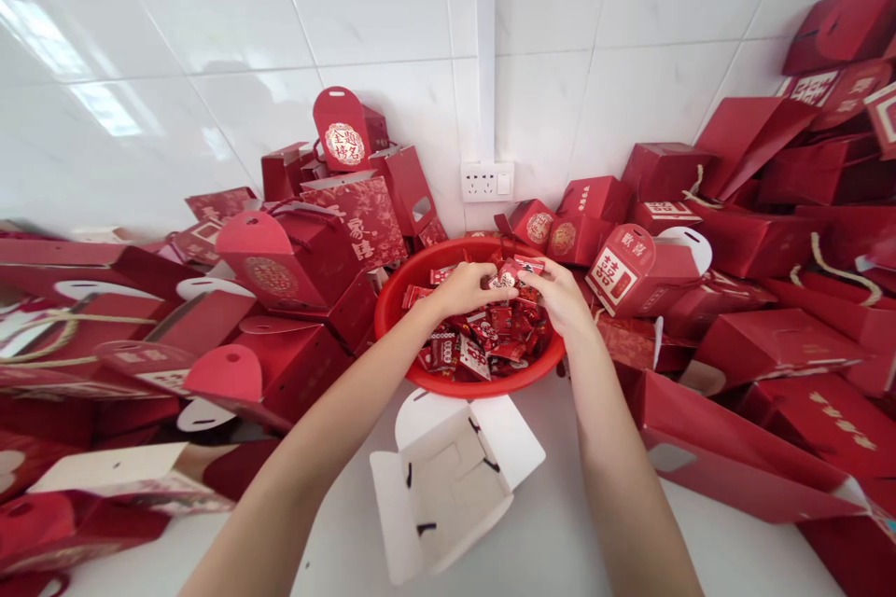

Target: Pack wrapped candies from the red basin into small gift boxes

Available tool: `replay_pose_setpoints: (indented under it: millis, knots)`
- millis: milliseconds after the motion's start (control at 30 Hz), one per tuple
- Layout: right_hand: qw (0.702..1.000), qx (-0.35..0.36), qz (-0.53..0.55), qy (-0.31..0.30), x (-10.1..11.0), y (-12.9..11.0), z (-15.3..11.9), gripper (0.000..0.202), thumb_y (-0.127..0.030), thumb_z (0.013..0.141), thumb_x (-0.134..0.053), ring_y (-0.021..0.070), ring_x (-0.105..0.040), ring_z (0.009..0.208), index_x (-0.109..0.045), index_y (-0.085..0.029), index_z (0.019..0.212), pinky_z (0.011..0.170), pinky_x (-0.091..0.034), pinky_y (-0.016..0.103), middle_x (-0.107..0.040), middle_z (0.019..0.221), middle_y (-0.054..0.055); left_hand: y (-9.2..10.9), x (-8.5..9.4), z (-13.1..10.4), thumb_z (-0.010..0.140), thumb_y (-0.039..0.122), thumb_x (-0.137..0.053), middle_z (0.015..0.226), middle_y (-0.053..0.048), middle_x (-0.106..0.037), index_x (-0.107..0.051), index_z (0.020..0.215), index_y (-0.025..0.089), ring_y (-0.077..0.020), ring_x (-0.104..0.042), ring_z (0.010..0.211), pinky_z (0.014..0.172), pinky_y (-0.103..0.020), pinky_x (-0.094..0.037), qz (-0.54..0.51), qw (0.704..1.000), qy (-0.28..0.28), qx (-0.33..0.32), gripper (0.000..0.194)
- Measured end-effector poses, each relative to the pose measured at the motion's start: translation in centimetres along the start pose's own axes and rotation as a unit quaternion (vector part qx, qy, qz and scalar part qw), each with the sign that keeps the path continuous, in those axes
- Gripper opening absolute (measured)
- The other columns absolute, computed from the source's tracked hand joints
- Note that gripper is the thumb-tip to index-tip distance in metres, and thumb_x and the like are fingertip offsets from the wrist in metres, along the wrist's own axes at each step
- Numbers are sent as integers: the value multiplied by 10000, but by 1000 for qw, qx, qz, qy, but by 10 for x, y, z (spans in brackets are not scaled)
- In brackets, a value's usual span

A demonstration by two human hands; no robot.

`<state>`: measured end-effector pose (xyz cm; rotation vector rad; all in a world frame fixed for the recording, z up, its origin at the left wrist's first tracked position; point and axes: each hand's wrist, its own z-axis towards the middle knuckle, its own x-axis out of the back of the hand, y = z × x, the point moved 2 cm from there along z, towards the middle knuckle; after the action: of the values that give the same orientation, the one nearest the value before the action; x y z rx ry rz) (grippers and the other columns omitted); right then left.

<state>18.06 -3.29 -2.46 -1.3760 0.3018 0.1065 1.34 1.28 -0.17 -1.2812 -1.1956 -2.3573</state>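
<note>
A round red basin [387,336] holds many small wrapped candies [476,356], in red wrappers with white and gold print. Both my hands are over it. My left hand [466,289] curls its thumb and fingers around a red-and-white candy packet [504,277]. Facing it, my right hand [562,298] pinches another red packet [530,265] at the basin's far right side. The two packets are close together, partly covered by my fingers. Just in front of the basin, an unfolded gift box [458,476] lies with its white inside up and its flaps spread.
Red gift boxes are piled on both sides, among them a handled box [262,252] on the left and a box with a white character panel [623,275] on the right. Behind the basin, a wall socket [488,182] sits on the white tiled wall [378,0].
</note>
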Motion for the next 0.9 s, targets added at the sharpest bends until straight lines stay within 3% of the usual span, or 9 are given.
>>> replay_pose_setpoints:
  millis: [200, 367, 533, 700, 800, 900]
  knots:
    - [1000, -4, 14, 13, 0, -3, -1, 302, -317, 597, -819, 266, -691, 1066, -722, -220, 866, 872, -533, 369, -789, 1021, 36, 1, 3, 4, 845, 613, -598, 733, -4, -595, -644, 781, 138, -140, -502, 686, 669, -268, -396, -177, 984, -10, -23, 481]
    - [997, -12, 66, 33, -2, -5, -2, 383, -310, 516, -891, 224, -717, 896, -723, -214, 847, 832, -548, 364, -787, 875, 9, 2, 6, 4, 833, 634, -611, 685, 0, -574, -620, 722, 137, -132, -496, 659, 655, -264, -401, -193, 981, 4, -14, 509]
    - [996, 3, 82, 26, -3, -4, 0, 388, -266, 508, -901, 186, -708, 824, -737, -191, 852, 853, -544, 351, -784, 857, 12, 3, 1, 5, 835, 625, -623, 675, 3, -582, -632, 744, 137, -131, -523, 652, 640, -257, -429, -222, 975, 7, -17, 496]
    - [977, 33, 158, 141, 4, -6, 4, 261, -193, 517, -841, 152, -675, 704, -684, -198, 726, 728, -554, 299, -737, 712, -35, 2, -14, 5, 924, 379, -542, 871, -55, -740, -725, 977, 135, -180, -671, 810, 798, -297, -527, -213, 972, -101, 11, 310]
    - [972, 11, 179, 153, 5, -7, 5, 269, -183, 523, -820, 158, -680, 694, -660, -201, 739, 670, -565, 294, -736, 708, -37, 8, -27, 2, 869, 266, -613, 1060, -64, -758, -759, 1027, 157, -191, -689, 973, 942, -277, -496, -75, 979, -184, -39, 241]
    - [975, 6, 164, 148, 5, -6, 5, 268, -205, 556, -807, 173, -685, 698, -635, -211, 761, 657, -576, 318, -733, 713, -33, 19, -38, -3, 832, 350, -704, 1168, -96, -698, -756, 1127, 175, -229, -673, 1032, 946, -283, -491, 83, 957, -261, -94, 347]
